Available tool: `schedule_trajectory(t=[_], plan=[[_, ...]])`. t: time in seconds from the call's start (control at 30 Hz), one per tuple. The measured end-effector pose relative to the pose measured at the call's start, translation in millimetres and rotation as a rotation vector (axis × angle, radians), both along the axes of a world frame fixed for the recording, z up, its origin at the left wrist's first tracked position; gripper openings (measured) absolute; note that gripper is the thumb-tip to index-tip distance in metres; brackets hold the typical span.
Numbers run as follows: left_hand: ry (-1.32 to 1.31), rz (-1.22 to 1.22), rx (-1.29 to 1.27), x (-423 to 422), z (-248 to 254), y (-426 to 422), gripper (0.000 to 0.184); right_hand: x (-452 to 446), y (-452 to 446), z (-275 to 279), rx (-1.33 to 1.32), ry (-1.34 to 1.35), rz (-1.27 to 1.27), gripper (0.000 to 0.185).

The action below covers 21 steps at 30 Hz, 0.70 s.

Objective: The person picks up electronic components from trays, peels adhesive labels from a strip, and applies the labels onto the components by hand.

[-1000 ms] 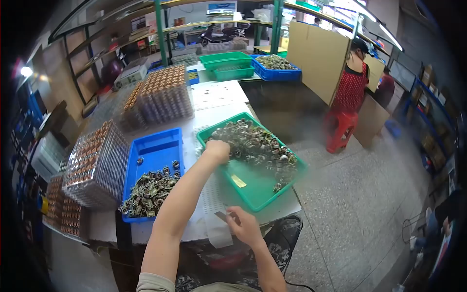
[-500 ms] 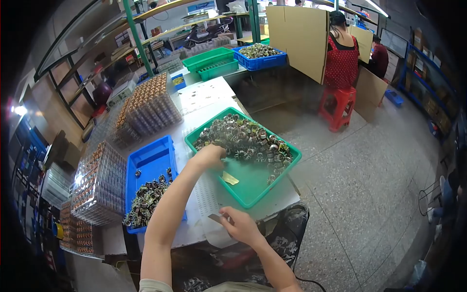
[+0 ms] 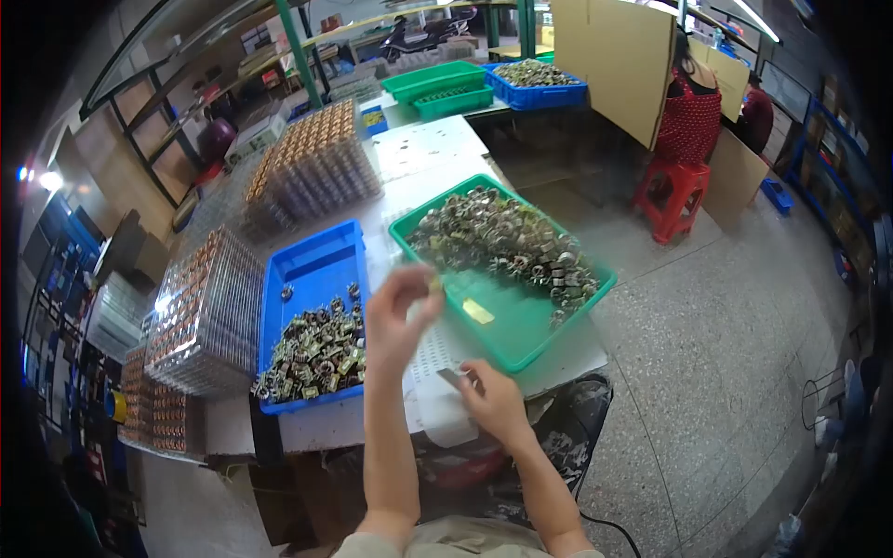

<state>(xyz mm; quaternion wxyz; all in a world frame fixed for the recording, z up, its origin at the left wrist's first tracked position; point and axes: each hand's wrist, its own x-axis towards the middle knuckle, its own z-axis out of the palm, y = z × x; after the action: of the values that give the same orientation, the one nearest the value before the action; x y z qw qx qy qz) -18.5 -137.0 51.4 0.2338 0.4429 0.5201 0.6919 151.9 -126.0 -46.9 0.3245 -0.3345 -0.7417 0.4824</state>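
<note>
My left hand [image 3: 400, 316] is raised by the near left edge of the green tray [image 3: 514, 365], thumb and fingers pinched together. Motion blurs it; a small yellowish bit shows at the fingertips, too smeared to name. Wire-wound coils [image 3: 502, 237] with metal pins are heaped in the far part of that tray, and a yellow paper piece [image 3: 478, 312] lies on its bare floor. My right hand [image 3: 495, 402], lower and nearer to me, grips a flat grey metal blade [image 3: 453, 377] that points left over the table.
Left of my arm, a blue tray [image 3: 316, 265] holds more coils [image 3: 321, 353]. Clear plastic trays [image 3: 209, 316] of copper-coloured parts are stacked beyond it. Farther back stand green bins [image 3: 437, 86] and a blue bin [image 3: 539, 96]. A person in red [image 3: 690, 121] sits on a red stool [image 3: 672, 200].
My left hand has lifted out of the green tray and come back toward me, fingers pinched. My right hand still grips the blade. The whole view has shifted slightly.
</note>
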Motion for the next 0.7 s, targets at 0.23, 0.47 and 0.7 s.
schedule_trajectory(t=[0.23, 0.47, 0.7], plan=[[0.514, 0.180, -0.234, 26, -69, -98, 0.030, -13, 4, -9, 0.091, -0.045, -0.044, 0.027], [0.579, 0.172, -0.326, 20, -91, -129, 0.030, -24, -3, -7, 0.296, -0.125, 0.019, 0.023], [0.586, 0.210, -0.332, 18, -95, -130, 0.031, -33, -7, 1, 0.288, -0.198, 0.035, 0.023]])
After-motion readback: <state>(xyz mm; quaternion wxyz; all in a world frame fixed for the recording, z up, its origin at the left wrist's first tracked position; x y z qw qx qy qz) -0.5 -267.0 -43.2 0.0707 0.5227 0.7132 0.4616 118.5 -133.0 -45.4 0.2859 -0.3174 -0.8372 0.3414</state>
